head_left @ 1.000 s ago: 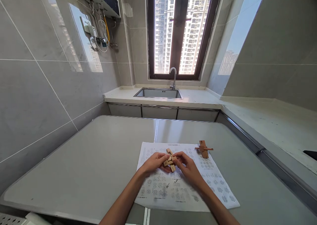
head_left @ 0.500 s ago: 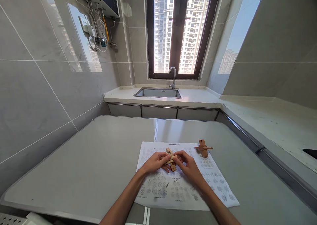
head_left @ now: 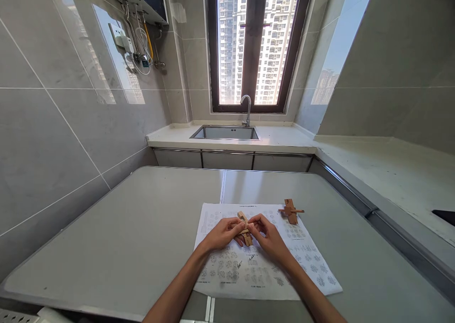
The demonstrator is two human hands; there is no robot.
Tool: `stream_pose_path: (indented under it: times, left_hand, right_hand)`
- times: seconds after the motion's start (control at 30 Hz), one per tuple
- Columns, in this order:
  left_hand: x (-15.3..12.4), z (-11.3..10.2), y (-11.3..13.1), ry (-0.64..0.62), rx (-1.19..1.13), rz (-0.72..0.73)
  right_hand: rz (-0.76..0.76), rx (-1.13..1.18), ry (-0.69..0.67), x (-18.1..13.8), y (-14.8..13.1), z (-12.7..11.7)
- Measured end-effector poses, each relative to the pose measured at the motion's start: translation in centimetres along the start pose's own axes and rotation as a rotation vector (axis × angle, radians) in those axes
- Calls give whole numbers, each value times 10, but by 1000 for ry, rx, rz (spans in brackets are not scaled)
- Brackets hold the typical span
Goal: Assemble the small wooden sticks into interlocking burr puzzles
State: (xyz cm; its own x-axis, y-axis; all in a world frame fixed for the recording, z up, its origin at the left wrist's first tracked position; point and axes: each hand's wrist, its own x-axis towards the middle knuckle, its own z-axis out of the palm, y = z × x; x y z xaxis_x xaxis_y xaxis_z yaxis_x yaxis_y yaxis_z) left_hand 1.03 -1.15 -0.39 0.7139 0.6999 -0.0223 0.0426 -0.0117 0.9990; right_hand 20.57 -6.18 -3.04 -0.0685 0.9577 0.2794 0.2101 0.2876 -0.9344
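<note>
Between my two hands is a light wooden interlocking puzzle (head_left: 247,240) made of crossed sticks, held just over a printed sheet (head_left: 249,285). My left hand (head_left: 224,233) is closed around its left side, fingers partly beneath it. On the right side, my right hand (head_left: 267,235) pinches the puzzle with thumb and fingertips. The fingers cover much of its middle, so how the sticks join there is hidden. A darker brown wooden cross-shaped puzzle (head_left: 291,212) lies at the sheet's upper right corner, apart from both hands.
The sheet, printed with rows of small diagrams, lies on a pale table (head_left: 106,237) with a seam down its middle. Beyond the table's far edge are a counter with a sink (head_left: 225,133) and a faucet (head_left: 248,109). Another counter (head_left: 398,171) runs along the right.
The view has shifted slightly. My right fingertips have moved a little on the light wooden puzzle, while my left hand keeps its hold. The brown puzzle stays put.
</note>
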Motion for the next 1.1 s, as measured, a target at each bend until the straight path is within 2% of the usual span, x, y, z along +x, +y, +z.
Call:
stream_pose_path:
  times: [0.47,0.6,0.77,0.97,1.1]
  left_hand:
    - [-4,0,1,-29,101,11]
    - [-3,5,3,-5,42,-15]
    - [-5,9,9,-22,-20,55]
    - [-6,9,10,84,63,131]
    - [-3,5,7,143,-4,105]
  right_hand:
    - [77,196,32,0,14,6]
    - [106,251,44,1,8,6]
    - [160,366,84,4,5,5]
    - [199,457,63,5,10,4]
    - [143,319,162,6,15,2]
